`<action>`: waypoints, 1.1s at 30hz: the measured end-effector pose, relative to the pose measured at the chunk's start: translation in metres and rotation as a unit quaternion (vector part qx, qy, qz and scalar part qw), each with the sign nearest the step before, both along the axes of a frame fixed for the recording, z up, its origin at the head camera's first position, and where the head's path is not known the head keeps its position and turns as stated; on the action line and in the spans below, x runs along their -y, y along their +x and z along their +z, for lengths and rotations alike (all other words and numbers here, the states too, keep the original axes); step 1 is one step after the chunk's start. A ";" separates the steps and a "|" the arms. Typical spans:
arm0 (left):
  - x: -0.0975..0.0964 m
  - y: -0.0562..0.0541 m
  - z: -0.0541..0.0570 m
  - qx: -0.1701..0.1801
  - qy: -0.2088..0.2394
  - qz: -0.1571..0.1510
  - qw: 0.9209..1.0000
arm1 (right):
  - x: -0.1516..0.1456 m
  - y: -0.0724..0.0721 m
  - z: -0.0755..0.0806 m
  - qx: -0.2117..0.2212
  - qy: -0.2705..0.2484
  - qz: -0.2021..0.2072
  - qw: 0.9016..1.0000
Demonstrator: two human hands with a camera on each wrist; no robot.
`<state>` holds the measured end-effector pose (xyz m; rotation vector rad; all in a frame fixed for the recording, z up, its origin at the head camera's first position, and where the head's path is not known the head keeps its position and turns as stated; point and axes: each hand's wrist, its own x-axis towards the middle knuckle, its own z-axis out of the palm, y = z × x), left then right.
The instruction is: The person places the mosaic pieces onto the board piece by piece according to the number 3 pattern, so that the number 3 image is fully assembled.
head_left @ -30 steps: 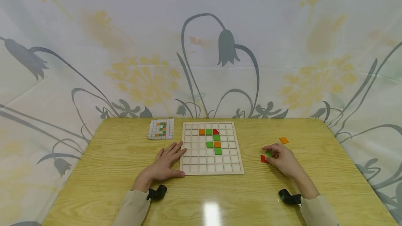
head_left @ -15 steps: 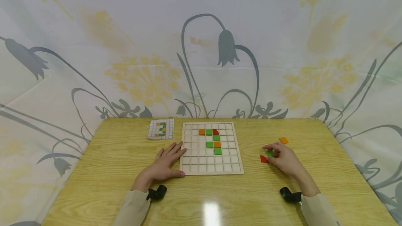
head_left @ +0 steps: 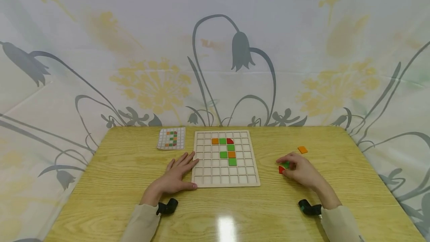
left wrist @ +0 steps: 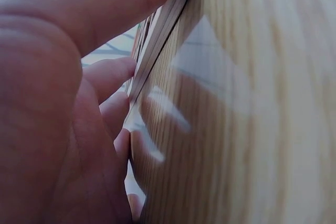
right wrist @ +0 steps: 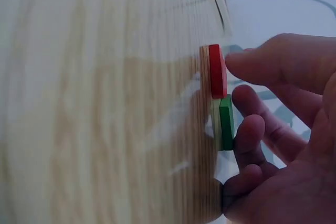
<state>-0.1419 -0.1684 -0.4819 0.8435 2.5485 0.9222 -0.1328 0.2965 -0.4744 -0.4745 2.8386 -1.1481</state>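
My left hand [head_left: 175,177] lies with spread fingers on the left edge of a pale wooden grid board [head_left: 215,186]; its thumb is at the board's lower left corner. Orange, green and red flat tiles sit in several of its cells. To the board's right, my right hand [head_left: 300,168] bends over two loose tiles on the table. In the right wrist view, the thumb is at the face of the red tile [right wrist: 217,72], and curled fingers are close to the green tile [right wrist: 226,123]. Both tiles lie flat on the tabletop, not gripped.
A loose orange tile [head_left: 302,149] lies beyond my right hand. Left of the board is a printed grid card [head_left: 162,139] with a coloured pattern. The wooden table [head_left: 262,212] ends at a flowered cloth backdrop [head_left: 215,51].
My right hand's fingertips have shifted slightly left over the red and green tiles, and less of the green tile shows. The left hand stays on the board.
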 end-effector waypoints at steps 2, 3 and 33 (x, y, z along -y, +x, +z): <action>0.000 0.000 0.000 0.000 0.001 -0.001 1.000 | 0.002 0.001 0.000 0.006 -0.009 0.011 1.000; 0.000 0.000 0.000 0.001 0.001 -0.002 1.000 | 0.002 0.001 0.000 0.009 -0.010 0.014 1.000; 0.001 -0.001 -0.001 0.005 0.002 0.001 1.000 | 0.020 -0.004 0.003 -0.023 0.043 -0.034 0.998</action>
